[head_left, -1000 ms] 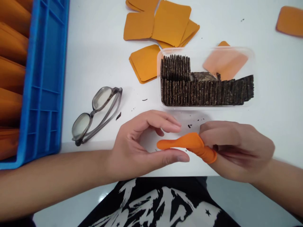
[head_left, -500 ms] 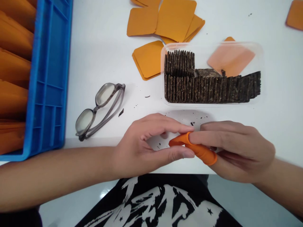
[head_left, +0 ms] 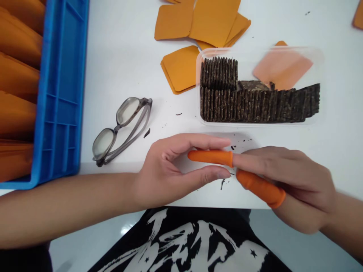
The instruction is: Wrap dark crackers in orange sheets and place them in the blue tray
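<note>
My left hand is open, its thumb and fingers spread apart with a gap around the tip of my right index finger. An orange finger cot covers that index finger, and a second orange finger cot is on my right thumb. My right hand is open, with the index finger stretched out to the left and the thumb apart below it; its other fingers are partly hidden. Just beyond my hands stands a clear plastic tub with rows of thin dark brown pressed squares standing on edge.
Orange packets lie scattered at the back, one seen through the tub's clear wall. Folded glasses rest left of the tub. A blue crate holding orange packets stands at the left. Dark crumbs dot the white table.
The orange finger cot has gone from partly on to fully over my right index finger. That finger has straightened, and my right thumb has moved down and right, away from it.
</note>
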Tool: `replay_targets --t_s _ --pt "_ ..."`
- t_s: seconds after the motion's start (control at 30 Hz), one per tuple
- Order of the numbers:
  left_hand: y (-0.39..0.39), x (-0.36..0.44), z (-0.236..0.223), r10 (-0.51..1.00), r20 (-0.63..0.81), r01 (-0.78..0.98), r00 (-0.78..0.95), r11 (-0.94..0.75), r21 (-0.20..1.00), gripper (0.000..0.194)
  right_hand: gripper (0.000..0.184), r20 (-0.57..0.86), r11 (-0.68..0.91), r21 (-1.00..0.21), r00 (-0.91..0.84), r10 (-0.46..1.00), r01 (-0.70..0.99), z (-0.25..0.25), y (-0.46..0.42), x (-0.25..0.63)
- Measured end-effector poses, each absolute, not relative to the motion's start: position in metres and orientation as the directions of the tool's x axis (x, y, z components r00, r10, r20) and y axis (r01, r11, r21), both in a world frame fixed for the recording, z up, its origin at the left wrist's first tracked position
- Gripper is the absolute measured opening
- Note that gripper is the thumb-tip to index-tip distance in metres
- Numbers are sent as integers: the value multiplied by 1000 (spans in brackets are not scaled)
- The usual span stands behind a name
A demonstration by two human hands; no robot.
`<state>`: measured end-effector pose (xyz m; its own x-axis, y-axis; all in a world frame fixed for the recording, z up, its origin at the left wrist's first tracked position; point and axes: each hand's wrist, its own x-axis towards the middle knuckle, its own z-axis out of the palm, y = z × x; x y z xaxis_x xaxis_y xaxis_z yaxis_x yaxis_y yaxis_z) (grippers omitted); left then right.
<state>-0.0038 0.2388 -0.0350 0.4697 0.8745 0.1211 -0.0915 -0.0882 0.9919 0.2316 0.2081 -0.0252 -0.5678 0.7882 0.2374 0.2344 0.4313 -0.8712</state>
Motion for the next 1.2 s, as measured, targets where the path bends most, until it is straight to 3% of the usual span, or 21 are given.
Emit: replay_targets --t_s 0.17,0.3,0.47,0.63,0.7,0.8,0.97,1.1,1.2 --pt "238 -4 -35 900 67 -143 430 -5 990 36 65 149 301 -940 -604 783 158 -21 209 229" --pt "238 -3 -34 874 53 -208 482 56 977 57 64 97 234 -963 -640 762 133 -22 207 227" --pt "237 -4 -34 852 48 -161 521 44 986 58 70 66 133 -991 -767 638 25 -25 207 230" --pt "234 -7 -36 829 87 -148 552 -5 989 58 43 -40 89 -989 -798 601 117 -21 209 231" --pt "233 -7 -38 817 100 -140 567 -23 990 60 35 -21 111 -988 -796 605 110 -22 209 229" --pt "234 -6 -41 775 204 -124 598 -162 979 60 39 77 265 -958 -784 615 113 -24 209 227" --pt "235 -7 -44 699 349 11 624 -455 890 61 45 105 565 -742 -771 628 360 -27 204 220" --pt "231 -7 -43 689 339 39 641 -470 882 49 31 100 629 -648 -770 630 430 -27 202 216" --pt "229 -4 -44 692 280 36 665 -405 914 51 18 53 562 -731 -789 612 387 -25 203 217"
